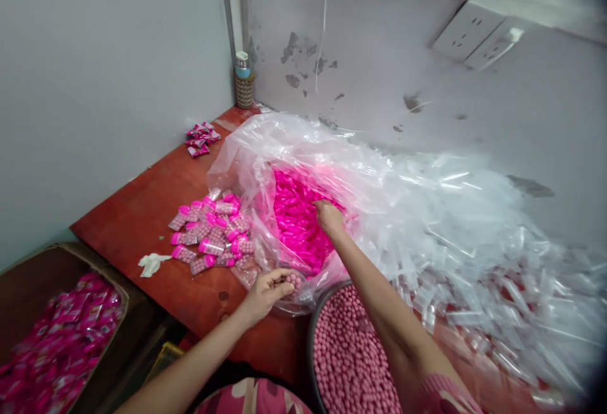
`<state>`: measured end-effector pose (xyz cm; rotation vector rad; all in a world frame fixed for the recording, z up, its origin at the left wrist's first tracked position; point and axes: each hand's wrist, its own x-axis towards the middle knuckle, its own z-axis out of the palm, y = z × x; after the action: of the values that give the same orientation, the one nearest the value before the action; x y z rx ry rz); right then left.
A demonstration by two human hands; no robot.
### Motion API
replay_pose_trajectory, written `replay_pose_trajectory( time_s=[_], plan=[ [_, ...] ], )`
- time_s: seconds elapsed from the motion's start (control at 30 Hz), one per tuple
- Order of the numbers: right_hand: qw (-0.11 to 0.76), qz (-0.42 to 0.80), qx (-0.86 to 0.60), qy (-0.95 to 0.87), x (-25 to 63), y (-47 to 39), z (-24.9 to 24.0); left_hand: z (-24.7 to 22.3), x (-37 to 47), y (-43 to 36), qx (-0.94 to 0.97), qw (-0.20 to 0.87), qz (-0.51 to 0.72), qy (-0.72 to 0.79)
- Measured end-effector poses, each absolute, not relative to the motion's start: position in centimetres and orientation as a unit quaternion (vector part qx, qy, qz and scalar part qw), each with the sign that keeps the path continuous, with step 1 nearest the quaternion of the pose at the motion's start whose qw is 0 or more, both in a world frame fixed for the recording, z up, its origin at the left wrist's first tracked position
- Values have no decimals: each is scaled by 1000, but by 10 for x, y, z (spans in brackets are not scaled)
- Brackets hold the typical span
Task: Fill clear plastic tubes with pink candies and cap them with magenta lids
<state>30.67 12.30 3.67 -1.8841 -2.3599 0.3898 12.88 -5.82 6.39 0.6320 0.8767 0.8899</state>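
Note:
My left hand (pixel 268 292) is closed around a small clear bottle (pixel 294 280) filled with pink balls, just in front of a plastic bag. In the open mouth of that clear bag (pixel 256 177) lies a heap of bright pink caps (pixel 296 218). My right hand (pixel 329 217) reaches over the caps with its fingers bent together; what is between them, if anything, is hidden. Below my right forearm stands a dark round tub (pixel 313 338) of pink balls (pixel 353 351). Left of the bag, filled bottles with pink caps (pixel 213 234) form a pile.
Many clear empty bottles (pixel 455 313) spread across the right of the red table (pixel 142 212). A box (pixel 124 294) of pink packets (pixel 71 325) stands lower left. More packets (pixel 202 138), a crumpled white tissue (pixel 152 265) and a woven-covered container (pixel 244 88) lie toward the wall and left edge.

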Motion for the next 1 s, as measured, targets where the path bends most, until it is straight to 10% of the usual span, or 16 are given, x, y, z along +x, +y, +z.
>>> replay_pose_trajectory(
  time_s=[0.4,0.67,1.0],
  plan=[
    [-40,50,-565,-822,318,126,45,59,105,-34,262,708,467,460],
    [222,211,-423,-853,342,38,102,88,142,-20,423,646,477,419],
    [509,548,-566,-347,335,-62,130,109,200,-73,641,412,490,423]
  ],
)
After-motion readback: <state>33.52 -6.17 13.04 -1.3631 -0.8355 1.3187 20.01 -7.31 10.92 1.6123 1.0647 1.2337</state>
